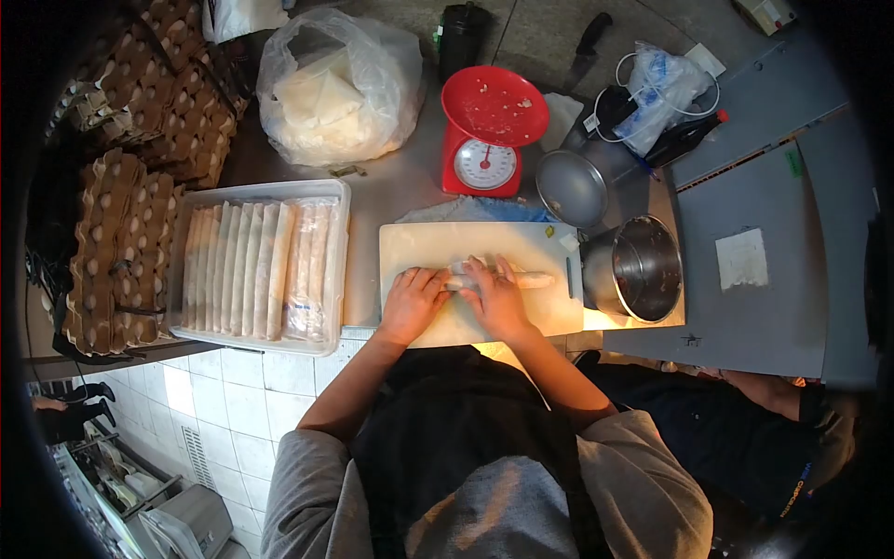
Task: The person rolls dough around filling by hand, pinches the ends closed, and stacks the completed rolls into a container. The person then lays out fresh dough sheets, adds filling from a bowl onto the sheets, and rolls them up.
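A long pale roll [533,279] lies across the white cutting board [410,244]. My left hand [413,303] is at its left end, fingers bent together over it. Over the roll's middle rests my right hand [494,296], its fingers spread, with the right end of the roll sticking out beyond it. Left of the board, a clear plastic tub [343,244] holds several similar rolls side by side, some under plastic film. Small scraps [568,242] sit near the board's upper right corner.
Behind the board stand a red scale [494,107] and a bag of pale sheets [326,93]. A metal pot [647,268] and a round lid [571,189] are at the right. Egg trays [121,252] are stacked left. Another person [689,429] is at the lower right.
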